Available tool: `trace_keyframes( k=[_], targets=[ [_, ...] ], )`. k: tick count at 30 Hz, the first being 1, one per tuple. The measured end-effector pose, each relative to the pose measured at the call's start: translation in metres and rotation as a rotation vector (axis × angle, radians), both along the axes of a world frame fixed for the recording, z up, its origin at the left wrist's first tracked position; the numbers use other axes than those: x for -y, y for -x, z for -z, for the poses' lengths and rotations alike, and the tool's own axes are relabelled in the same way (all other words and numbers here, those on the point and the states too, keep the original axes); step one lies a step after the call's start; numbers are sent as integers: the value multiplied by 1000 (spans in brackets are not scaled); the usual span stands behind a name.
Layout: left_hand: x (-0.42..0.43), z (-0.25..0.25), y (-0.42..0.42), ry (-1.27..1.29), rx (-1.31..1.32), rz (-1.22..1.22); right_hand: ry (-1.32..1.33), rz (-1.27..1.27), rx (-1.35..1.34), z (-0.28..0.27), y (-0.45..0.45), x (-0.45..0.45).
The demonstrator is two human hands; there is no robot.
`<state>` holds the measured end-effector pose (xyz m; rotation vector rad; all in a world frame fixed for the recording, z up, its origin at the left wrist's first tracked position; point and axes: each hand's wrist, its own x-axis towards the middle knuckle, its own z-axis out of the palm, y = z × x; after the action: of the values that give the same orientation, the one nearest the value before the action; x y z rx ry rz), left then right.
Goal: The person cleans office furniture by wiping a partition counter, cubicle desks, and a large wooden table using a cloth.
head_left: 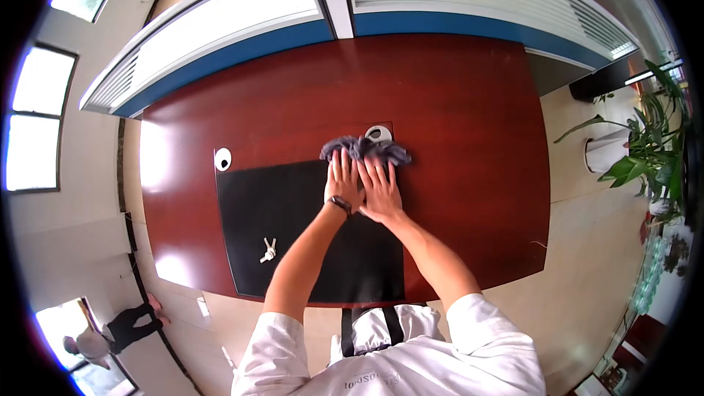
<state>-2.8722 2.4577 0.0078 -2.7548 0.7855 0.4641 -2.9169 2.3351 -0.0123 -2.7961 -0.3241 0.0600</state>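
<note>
A crumpled grey cloth (356, 148) lies on the dark red wooden desk (469, 154), across the top right part of the black desk mat (279, 205). Flat on its near edge, my left hand (342, 182), with a dark band at the wrist, presses with fingers stretched out. Beside it my right hand (380, 189) also lies flat, fingers spread and fingertips on the cloth. Just beyond the cloth is a round white-rimmed cable hole (378, 133), partly covered by it.
A second cable hole (223, 159) sits at the mat's top left corner. On the mat lies a small pale knotted bundle (268, 251). A blue-and-white partition (440, 23) borders the far edge. Right stands a potted plant (645, 154); a person (110, 334) is at far left.
</note>
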Motion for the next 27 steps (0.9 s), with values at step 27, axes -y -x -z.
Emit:
trace_keyframes(
  k=[27],
  targets=[
    [-41,14,-163,21,73,-152,-93,-15,179,-4,-176,-28]
  ],
)
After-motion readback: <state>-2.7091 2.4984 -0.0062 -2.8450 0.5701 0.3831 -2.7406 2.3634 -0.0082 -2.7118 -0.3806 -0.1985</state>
